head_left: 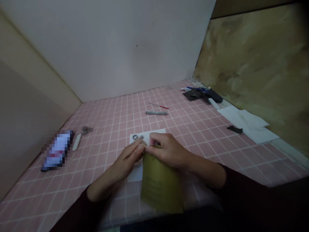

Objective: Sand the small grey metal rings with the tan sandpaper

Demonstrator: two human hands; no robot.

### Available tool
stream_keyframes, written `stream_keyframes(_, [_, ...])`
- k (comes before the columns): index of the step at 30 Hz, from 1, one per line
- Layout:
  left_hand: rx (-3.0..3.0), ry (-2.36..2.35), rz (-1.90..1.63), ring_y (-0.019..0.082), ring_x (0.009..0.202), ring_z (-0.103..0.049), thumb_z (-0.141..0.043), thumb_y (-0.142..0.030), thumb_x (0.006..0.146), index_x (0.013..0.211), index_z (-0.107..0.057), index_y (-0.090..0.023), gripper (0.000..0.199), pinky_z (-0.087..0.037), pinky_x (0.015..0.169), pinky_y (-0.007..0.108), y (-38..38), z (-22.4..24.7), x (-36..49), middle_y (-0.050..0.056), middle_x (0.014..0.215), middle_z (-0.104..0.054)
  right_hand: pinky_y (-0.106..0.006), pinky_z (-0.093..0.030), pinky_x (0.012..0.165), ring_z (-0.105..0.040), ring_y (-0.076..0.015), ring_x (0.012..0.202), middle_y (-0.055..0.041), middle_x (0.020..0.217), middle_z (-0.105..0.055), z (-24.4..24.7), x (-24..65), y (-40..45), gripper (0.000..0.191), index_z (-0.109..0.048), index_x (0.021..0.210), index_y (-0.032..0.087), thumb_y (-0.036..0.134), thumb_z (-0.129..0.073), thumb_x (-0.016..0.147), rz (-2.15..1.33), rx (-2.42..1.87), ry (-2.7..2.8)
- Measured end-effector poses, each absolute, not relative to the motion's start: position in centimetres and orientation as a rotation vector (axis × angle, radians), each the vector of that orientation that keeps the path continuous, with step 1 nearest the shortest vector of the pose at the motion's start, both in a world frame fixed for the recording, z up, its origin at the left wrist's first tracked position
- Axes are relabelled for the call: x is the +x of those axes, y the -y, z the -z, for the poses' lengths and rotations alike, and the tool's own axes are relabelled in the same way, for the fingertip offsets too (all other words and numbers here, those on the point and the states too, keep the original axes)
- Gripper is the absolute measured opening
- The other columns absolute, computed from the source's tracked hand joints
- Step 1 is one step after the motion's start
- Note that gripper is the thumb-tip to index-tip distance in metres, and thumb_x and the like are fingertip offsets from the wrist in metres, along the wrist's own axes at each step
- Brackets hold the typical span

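An olive-green paper sheet (161, 183) is being pinched at its top edge by the left hand (129, 159) and the right hand (166, 149), their fingers (142, 149) meeting there. A white paper (145, 137) is being partly covered beneath them on the pink tiled counter (205, 135), with a small metal ring (135, 137) lying on it. Farther back a grey pen (156, 112) is seen. To the left, scissors (86, 130) are resting near a blurred phone (58, 149). White sheets (246, 124) are lying at the right.
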State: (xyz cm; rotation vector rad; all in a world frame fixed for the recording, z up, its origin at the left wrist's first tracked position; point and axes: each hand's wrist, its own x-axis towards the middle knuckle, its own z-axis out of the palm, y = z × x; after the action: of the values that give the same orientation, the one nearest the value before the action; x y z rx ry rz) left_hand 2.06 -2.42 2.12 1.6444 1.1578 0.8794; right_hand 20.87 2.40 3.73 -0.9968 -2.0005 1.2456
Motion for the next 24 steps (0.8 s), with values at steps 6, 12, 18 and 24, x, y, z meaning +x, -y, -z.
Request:
stream_keyframes(6, [1.440,-1.135,-0.916,0.013,0.062,-0.035,-0.047,-0.046,0.100,0.071,-0.047,-0.020,0.039,-0.031,0.057,0.028,2.2,-0.9,2.2,-0.002,0.069,-0.040,-0.025,-0.032,0.058,-0.042,-0.0107,0.060,0.0069,0.063,-0.044,-3.5,20.7,-2.0,0.008,-0.057,0.084,0.020,0.021,-0.065,0.083,-1.218,-0.929,1.988])
stream_keyframes(12, [1.393,-1.075,-1.137,0.014,0.072,-0.048,-0.052,-0.039,0.099,0.096,-0.060,-0.022,0.018,-0.043,0.069,0.028,2.6,-1.8,2.6,-0.001,0.078,-0.052,-0.024,-0.037,0.058,-0.048,-0.0106,0.060,0.0034,0.070,-0.054,-3.4,21.2,-3.0,0.020,-0.057,0.085,0.019,0.031,-0.072,0.080,-1.974,-0.853,1.517])
stream_keyframes(18, [1.510,-0.917,-1.122,0.014,0.074,-0.051,-0.058,-0.033,0.097,0.107,-0.063,-0.023,0.015,-0.045,0.070,0.027,2.7,-2.6,2.5,0.001,0.086,-0.053,-0.022,-0.042,0.060,-0.051,-0.0097,0.064,0.0005,0.081,-0.060,-3.7,21.8,-2.9,0.019,-0.064,0.094,0.018,0.031,-0.072,0.083,-2.428,-0.575,1.159])
stream_keyframes(24, [1.530,-0.936,-1.082,0.015,0.081,-0.050,-0.058,-0.035,0.096,0.102,-0.059,-0.022,0.015,-0.045,0.074,0.028,2.8,-2.6,2.3,0.003,0.094,-0.055,-0.022,-0.042,0.062,-0.052,-0.0095,0.063,0.0012,0.078,-0.059,-4.4,21.5,-2.4,0.016,-0.065,0.089,0.017,0.029,-0.073,0.083,-2.461,-0.586,1.134])
